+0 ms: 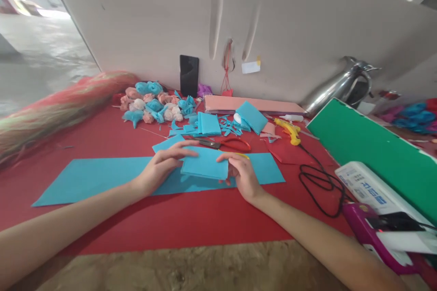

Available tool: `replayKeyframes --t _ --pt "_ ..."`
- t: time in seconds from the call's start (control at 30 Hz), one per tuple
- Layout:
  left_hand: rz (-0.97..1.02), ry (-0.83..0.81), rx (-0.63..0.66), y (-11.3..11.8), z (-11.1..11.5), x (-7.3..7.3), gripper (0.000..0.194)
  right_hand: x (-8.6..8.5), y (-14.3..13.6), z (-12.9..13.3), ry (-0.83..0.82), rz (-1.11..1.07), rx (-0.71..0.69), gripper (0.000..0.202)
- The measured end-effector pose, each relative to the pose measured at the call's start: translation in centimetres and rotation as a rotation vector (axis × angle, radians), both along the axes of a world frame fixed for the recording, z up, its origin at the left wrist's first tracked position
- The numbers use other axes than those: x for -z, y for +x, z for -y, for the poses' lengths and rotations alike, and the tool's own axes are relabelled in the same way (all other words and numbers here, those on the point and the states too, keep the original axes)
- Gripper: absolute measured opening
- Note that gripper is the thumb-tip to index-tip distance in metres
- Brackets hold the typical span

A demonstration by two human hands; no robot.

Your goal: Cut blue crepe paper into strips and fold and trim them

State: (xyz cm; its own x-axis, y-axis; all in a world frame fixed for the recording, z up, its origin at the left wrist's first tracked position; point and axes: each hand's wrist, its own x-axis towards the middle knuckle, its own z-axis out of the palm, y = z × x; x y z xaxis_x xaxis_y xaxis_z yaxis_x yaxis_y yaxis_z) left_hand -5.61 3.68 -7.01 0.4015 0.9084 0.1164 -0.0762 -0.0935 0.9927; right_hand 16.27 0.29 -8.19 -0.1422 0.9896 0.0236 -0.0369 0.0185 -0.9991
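Observation:
A folded piece of blue paper [205,163] is held between my two hands, just above a long blue strip [99,177] lying across the red surface. My left hand [165,163] grips its left edge, fingers along the top. With thumb and fingers, my right hand [241,173] pinches the right end. Right behind the folded paper lie red-handled scissors [221,144]. Folded blue squares [209,123] and blue scraps rest farther back, with another folded blue piece [251,117] to their right.
Blue, pink and white paper flowers [150,102] are heaped at the back left, near a leaning black phone [189,75]. A yellow glue gun [289,130] with a black cord, a green board [375,154] and a white power strip [368,186] are on the right.

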Motion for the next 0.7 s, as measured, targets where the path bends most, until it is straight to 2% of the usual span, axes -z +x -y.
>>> replayKeyframes --t 0.07,0.13,0.27,0.37,0.47,0.53,0.63,0.7 --pt "0.061 -0.118 -0.063 0.3 -0.1 -0.1 0.034 -0.3 -0.1 0.2 0.02 0.038 0.001 0.025" --pt "0.013 -0.183 -0.112 0.6 -0.1 -0.3 0.037 -0.6 -0.3 0.4 0.038 0.076 -0.01 0.018" --pt "-0.251 -0.168 -0.124 1.0 0.1 -0.2 0.041 -0.9 -0.4 0.5 0.046 0.114 -0.036 0.013" --pt "-0.301 -0.157 -0.135 1.1 0.3 0.0 0.051 -0.6 -0.4 0.4 0.037 0.124 -0.049 0.015" --pt "-0.297 -0.144 -0.149 1.1 0.3 0.1 0.052 -0.6 -0.3 0.4 0.024 0.133 -0.063 0.016" --pt "-0.28 -0.141 -0.143 1.1 0.3 0.1 0.052 -0.7 -0.3 0.4 0.022 0.131 -0.066 0.02" --pt "-0.258 -0.136 -0.123 1.2 0.3 0.1 0.052 -0.9 -0.3 0.4 0.027 0.08 -0.031 0.04" --pt "-0.252 -0.13 -0.119 1.2 0.3 0.1 0.052 -0.9 -0.3 0.4 0.004 0.054 -0.03 0.045"
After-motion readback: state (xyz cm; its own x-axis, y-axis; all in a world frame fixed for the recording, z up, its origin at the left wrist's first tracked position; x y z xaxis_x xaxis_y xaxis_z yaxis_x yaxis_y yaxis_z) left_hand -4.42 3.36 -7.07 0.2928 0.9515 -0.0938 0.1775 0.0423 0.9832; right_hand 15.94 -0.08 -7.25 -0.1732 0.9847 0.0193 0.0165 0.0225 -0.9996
